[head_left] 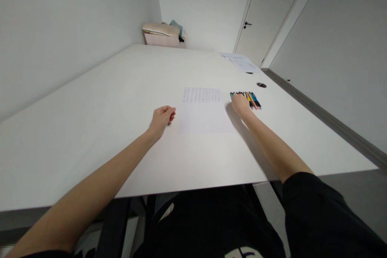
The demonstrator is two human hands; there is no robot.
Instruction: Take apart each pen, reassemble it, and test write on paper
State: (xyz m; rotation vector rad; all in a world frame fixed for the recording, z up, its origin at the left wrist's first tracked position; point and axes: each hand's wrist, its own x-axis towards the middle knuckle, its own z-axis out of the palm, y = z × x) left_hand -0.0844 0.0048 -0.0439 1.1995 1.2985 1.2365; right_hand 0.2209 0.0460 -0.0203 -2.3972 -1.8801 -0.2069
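A sheet of paper (201,115) with rows of writing across its upper part lies flat on the white table (121,96). Just left of the sheet, my left hand (162,120) rests on the table with its fingers curled; nothing shows in them. To the right of the sheet is a row of several pens (254,100) in mixed colours, lying side by side. My right hand (240,104) is over the left end of this row, covering some of the pens. Its fingertips are hidden behind the back of the hand, so its grip cannot be made out.
More papers (242,63) lie at the table's far right, with a small dark object by their near edge. A round metal fitting (261,85) sits behind the pens. Beyond the far edge stands a pale box (161,39) with cloth on it. A wall runs along the left.
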